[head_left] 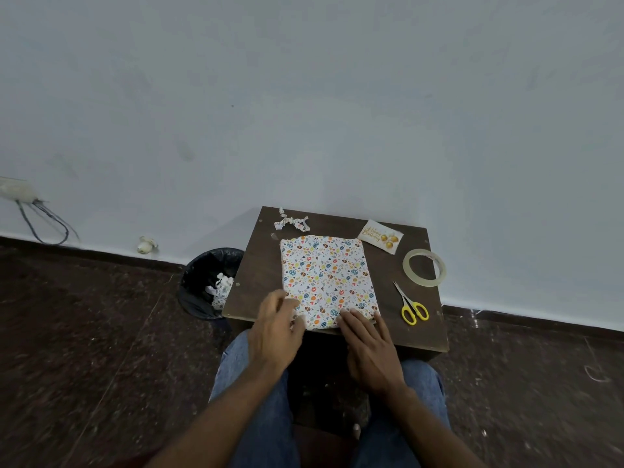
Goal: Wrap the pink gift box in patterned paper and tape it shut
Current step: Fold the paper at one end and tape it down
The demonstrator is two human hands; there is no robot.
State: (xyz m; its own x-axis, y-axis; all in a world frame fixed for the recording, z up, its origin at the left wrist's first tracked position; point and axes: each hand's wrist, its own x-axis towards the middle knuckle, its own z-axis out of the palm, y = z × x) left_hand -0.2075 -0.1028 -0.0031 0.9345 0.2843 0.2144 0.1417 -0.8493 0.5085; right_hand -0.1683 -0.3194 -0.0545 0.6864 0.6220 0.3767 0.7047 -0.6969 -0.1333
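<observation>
One black-lined bin (209, 282) stands on the floor just left of the table (260, 261); paper scraps (221, 288) lie inside. One wrapped box (327, 282) lies flat mid-table, fully covered in patterned paper, near edge close to the table's front edge. Right of box: one tape roll (424, 267), one pair of yellow scissors (411, 305), one card (380, 236). Behind box: one paper bow (292, 222). Left hand (275, 329) at the box's near-left corner, fingers loosely curled, grasping nothing visible. Right hand (369, 346) flat, fingers straight on near-right corner.

Bare dark wooden tabletop (260, 265) left of patterned-paper-wrapped box (327, 278); right side crowded: yellow-handled scissors (410, 305), clear tape roll (424, 267), white birthday card (380, 236). Crumpled paper scrap (292, 222) behind box.
</observation>
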